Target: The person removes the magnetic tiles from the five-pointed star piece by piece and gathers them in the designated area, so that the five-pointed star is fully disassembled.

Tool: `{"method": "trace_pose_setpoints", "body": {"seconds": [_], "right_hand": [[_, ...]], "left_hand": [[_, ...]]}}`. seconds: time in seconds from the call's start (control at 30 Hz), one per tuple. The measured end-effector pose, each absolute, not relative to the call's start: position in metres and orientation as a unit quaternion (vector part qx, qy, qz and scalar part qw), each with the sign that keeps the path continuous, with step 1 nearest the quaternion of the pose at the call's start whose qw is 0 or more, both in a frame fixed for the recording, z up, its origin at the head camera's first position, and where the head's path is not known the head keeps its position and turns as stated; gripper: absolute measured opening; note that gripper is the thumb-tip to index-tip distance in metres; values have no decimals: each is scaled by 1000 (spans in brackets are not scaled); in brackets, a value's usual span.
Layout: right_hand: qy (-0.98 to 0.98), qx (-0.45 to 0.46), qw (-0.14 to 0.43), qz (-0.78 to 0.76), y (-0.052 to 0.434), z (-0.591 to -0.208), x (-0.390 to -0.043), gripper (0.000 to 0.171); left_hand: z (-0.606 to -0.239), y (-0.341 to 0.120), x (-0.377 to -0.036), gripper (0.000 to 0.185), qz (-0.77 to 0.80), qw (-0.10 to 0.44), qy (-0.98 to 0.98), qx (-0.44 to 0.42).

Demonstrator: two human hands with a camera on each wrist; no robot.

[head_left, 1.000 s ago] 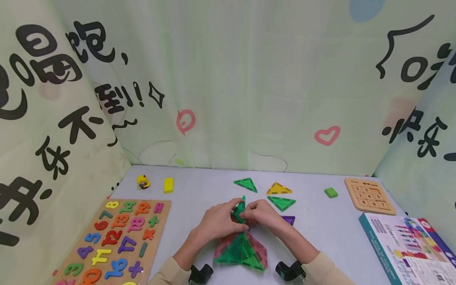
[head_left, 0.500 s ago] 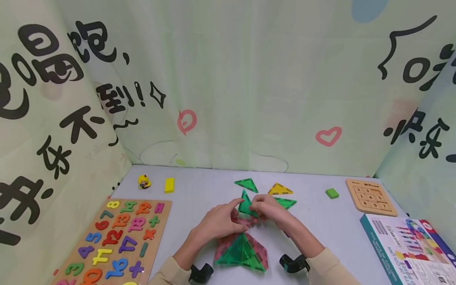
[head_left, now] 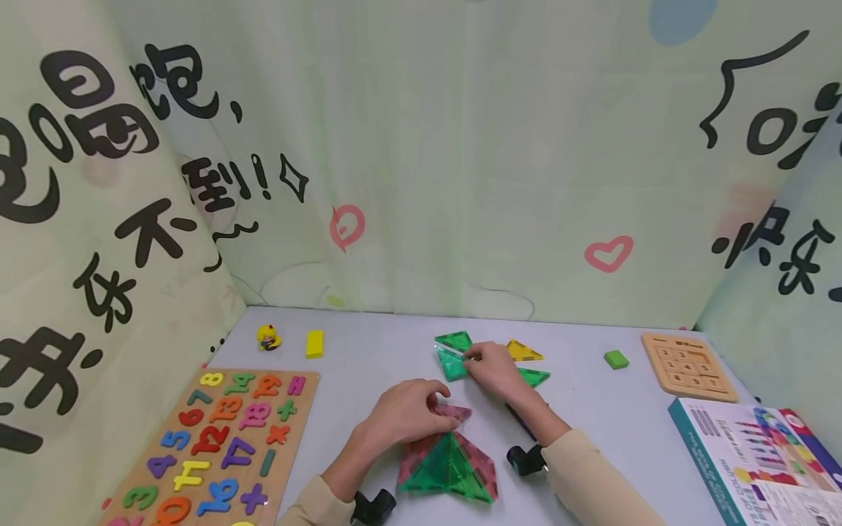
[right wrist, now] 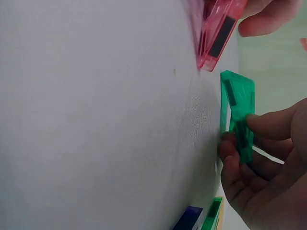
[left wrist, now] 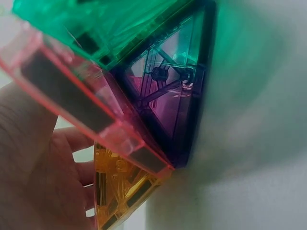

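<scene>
- We are pinching a green triangle tile [head_left: 452, 363] in our right hand [head_left: 492, 369], thumb and fingertips [right wrist: 259, 125] closed on its edge; it is sitting just past the middle of the tabletop [head_left: 368, 365], touching another green triangle [head_left: 455, 340] at its 12 o'clock.
- It is looking like thin, stiff, clear plastic, light and probably slick on its faces, so we are judging the framed edges the better hold; the dark strips along the edges are likely magnets that could snap it onto neighbours.
- Our left hand [head_left: 404, 415] is curling over a pink tile [head_left: 454, 413] at 7 o'clock from the green one, steadying the tile build [head_left: 449, 467] below.
- A yellow triangle [head_left: 524, 352] and a further green triangle [head_left: 534, 377] are crowding in at 3 and 4 o'clock.
- Well apart are lying a number puzzle board [head_left: 220, 438] at 8 o'clock, a yellow block [head_left: 314, 343] at 9, a green block [head_left: 616, 359] and a sliding puzzle [head_left: 688, 367] at 3.
</scene>
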State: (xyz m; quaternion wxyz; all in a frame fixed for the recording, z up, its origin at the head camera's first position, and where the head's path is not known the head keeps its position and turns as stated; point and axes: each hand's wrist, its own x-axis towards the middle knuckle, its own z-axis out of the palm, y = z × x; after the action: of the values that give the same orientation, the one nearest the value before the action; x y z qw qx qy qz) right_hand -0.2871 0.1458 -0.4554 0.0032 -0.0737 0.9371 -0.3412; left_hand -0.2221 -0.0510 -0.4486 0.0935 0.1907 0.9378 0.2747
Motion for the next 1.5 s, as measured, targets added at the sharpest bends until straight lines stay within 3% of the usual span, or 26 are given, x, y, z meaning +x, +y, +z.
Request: {"method": "trace_pose_setpoints", "body": {"seconds": [0.4, 0.7, 0.77, 1.0, 1.33, 1.5], "right_hand": [[961, -72, -22, -266, 144, -453, -294, 20], [952, -114, -42, -282, 148, -451, -278, 14], [943, -134, -25, -304, 149, -449, -268, 13], [900, -157, 137, -383, 152, -446, -233, 15], [831, -67, 205, -512, 156, -448, -217, 23], [777, -16, 190, -600, 156, -451, -215, 34]], "left_hand": [[-447, -49, -221, 46, 294, 90, 933, 187], [-447, -50, -219, 47, 300, 109, 931, 177], [-447, -50, -219, 47, 308, 114, 929, 174], [-447, -53, -220, 44, 323, 121, 925, 161], [-446, -53, -219, 42, 330, 126, 920, 172], [-447, -53, -219, 43, 322, 121, 922, 178]]}}
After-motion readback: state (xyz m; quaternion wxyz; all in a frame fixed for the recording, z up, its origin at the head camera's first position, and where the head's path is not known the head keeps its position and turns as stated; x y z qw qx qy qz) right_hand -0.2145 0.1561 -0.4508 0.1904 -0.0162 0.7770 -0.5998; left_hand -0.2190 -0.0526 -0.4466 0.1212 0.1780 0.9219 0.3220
